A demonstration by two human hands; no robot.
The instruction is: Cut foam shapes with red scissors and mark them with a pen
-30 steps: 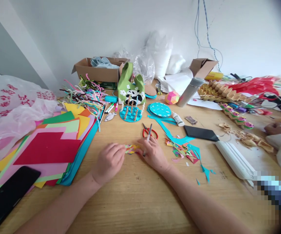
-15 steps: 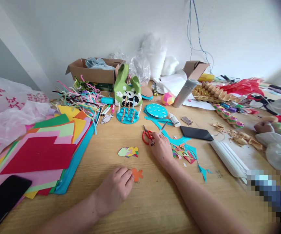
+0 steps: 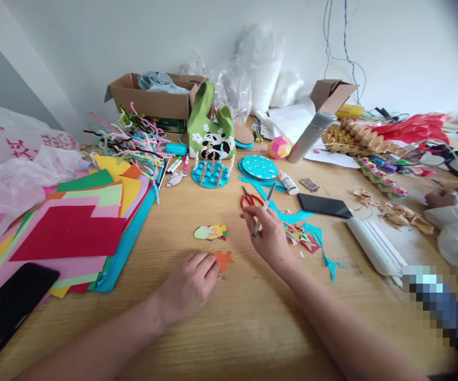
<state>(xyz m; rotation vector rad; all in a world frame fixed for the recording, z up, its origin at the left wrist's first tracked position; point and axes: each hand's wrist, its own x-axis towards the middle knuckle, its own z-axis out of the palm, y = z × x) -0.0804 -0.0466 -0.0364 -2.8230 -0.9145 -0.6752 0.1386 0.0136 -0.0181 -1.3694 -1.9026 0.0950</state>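
Observation:
My right hand is closed around a pen, held slantwise above the table. Just beyond it lie red-handled scissors, apart from the fingers. An orange paper fish is pinched at one end by my left hand, low at the tabletop; the fingers cover part of it. Behind the fish rests a small pile of paper fish cutouts in pale green, yellow and other colours. Coloured paper scraps and blue offcuts lie right of my right hand.
On the left are stacked coloured sheets and a black phone. Farther back stand a blue disc with twisted posts, a green panda bag and a grey bottle. A glue bottle and black slab lie right.
My right hand has drawn back from the scissors and turned up with the pen, leaving the scissors on the table. My left hand stays on the orange fish. The view has shifted slightly.

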